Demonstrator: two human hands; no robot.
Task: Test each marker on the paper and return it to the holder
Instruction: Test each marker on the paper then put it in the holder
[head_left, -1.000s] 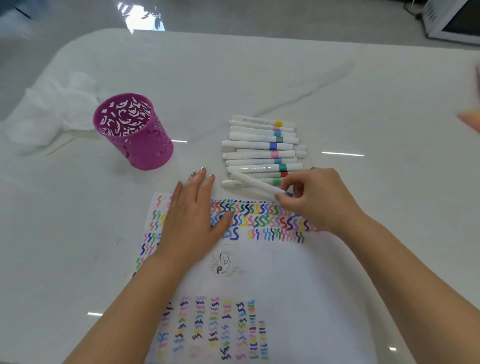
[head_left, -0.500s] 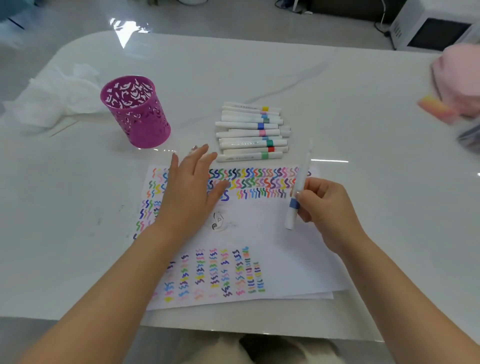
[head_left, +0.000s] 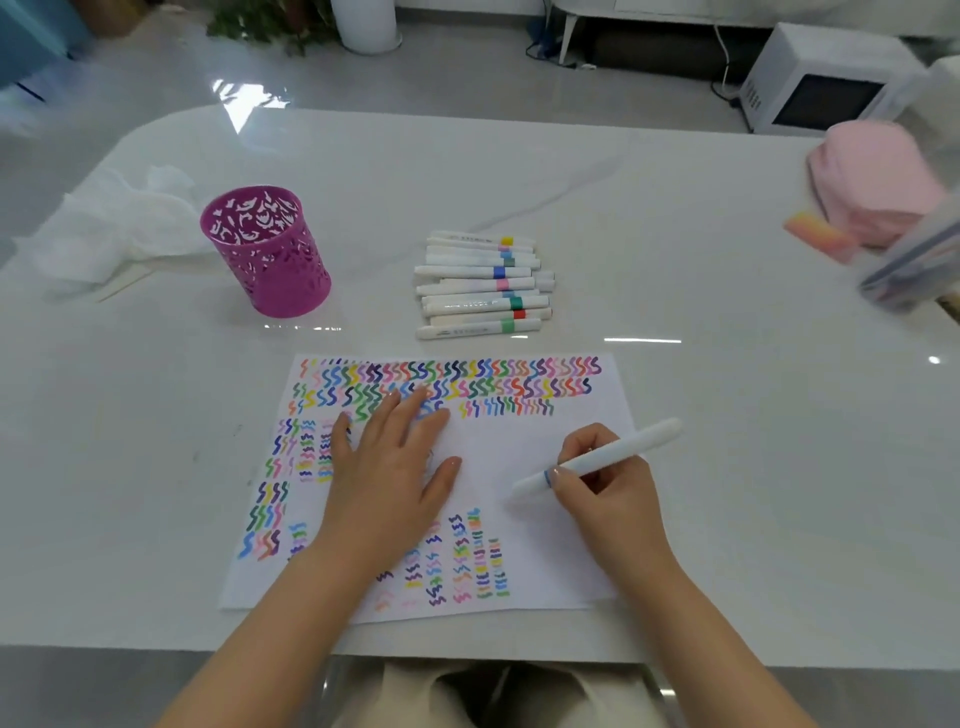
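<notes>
On the squiggle-covered paper (head_left: 530, 457), left hand (head_left: 387, 478) lies flat, right hand (head_left: 605, 493) grips a marker (head_left: 597, 462), seemingly capped, while the holder (head_left: 265, 254) looks empty and the marker pile (head_left: 483, 286) waits.

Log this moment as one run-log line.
right hand: holds capped blue-band marker | left hand: flat on paper | holder: empty | pile: untested

A glossy white marble worktop (head_left: 649, 218) catches window glare; beyond it lies pale tiled floor (head_left: 467, 78), with a white microwave (head_left: 815, 85) and a white pot (head_left: 366, 23).
</notes>
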